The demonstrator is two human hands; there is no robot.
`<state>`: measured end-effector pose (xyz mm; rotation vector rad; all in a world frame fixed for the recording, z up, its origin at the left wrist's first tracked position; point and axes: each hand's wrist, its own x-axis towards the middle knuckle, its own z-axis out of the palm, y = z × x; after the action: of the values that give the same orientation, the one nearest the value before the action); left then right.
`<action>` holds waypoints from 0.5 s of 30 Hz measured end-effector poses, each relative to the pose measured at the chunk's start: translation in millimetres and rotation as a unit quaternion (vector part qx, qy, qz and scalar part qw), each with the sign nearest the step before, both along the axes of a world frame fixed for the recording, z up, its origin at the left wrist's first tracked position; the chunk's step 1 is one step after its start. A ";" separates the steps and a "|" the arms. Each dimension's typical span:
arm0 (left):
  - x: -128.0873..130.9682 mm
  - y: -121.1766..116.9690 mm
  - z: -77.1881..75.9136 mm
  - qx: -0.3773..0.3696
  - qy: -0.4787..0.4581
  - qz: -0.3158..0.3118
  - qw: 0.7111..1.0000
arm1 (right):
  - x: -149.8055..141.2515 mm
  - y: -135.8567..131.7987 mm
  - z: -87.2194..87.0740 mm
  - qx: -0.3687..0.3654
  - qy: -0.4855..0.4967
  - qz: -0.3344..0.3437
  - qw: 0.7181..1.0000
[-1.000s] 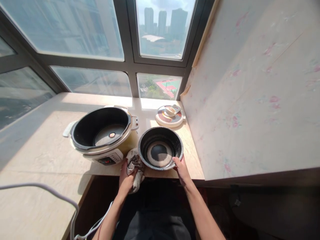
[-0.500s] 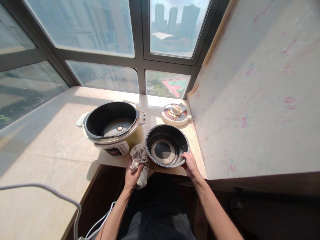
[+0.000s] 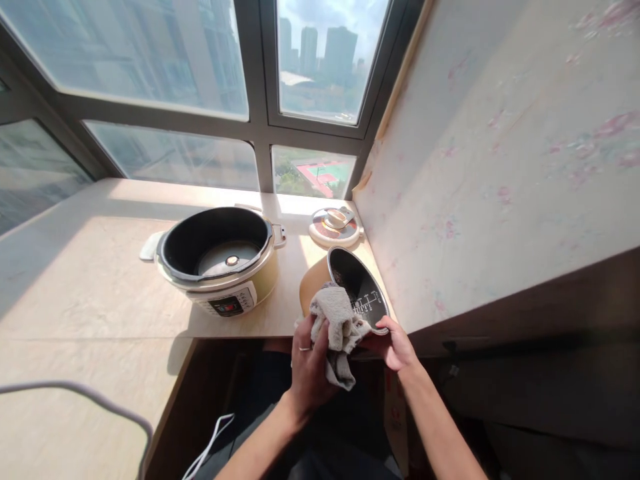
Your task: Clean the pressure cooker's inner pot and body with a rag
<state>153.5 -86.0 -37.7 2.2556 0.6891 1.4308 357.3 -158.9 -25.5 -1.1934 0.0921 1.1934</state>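
My right hand (image 3: 397, 345) grips the rim of a cooker's inner pot (image 3: 313, 280), which is tilted on its side with its dark mouth turned to the right. White level marks show on its inner wall. Bunched in my left hand (image 3: 311, 360) is a greyish-white cloth (image 3: 336, 319), in front of the pot's near side; whether it presses on the pot I cannot tell. To the left stands the electric pressure cooker body (image 3: 250, 287), without a lid, its dark inside and heating plate showing. Behind the pot lies the cooker lid (image 3: 334, 227).
The pale stone sill (image 3: 95, 280) runs along the window, with its front edge near my body. A floral-papered wall (image 3: 475, 200) closes off the right side. A grey cable (image 3: 80, 390) crosses the lower left, and a white cord (image 3: 213, 443) hangs below.
The pot has gone from mouth-up to tilted on its side, still held at the rim by my right hand. My left hand has brought the cloth rightward to the pot's near side.
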 end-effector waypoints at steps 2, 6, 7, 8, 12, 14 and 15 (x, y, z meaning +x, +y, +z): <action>-3.1 6.1 11.4 -0.017 -0.023 -0.016 0.999 | -6.8 -7.8 4.7 0.010 -0.018 -0.014 1.000; -8.2 33.3 38.1 -0.150 -0.066 -0.036 0.986 | -17.0 -18.2 13.5 0.022 -0.036 -0.028 0.999; -9.0 42.4 45.3 -0.203 -0.073 -0.039 0.976 | -18.0 -20.1 15.4 0.020 -0.038 -0.027 0.999; -9.6 52.1 52.5 -0.253 -0.081 -0.042 0.963 | -18.3 -21.8 17.0 0.017 -0.040 -0.026 0.999; -9.1 89.8 74.9 -0.387 -0.076 -0.158 0.905 | -11.8 -31.0 19.2 -0.009 -0.060 -0.040 0.997; -5.7 103.7 79.2 -0.437 -0.087 -0.197 0.873 | -5.4 -36.7 18.3 -0.032 -0.082 -0.052 0.995; -3.0 109.0 79.7 -0.466 -0.095 -0.210 0.854 | -2.1 -39.5 17.8 -0.043 -0.093 -0.055 0.993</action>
<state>150.6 23.0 42.0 1.3538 0.5878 0.8050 355.2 -198.4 -7.7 -1.3523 0.0689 0.9871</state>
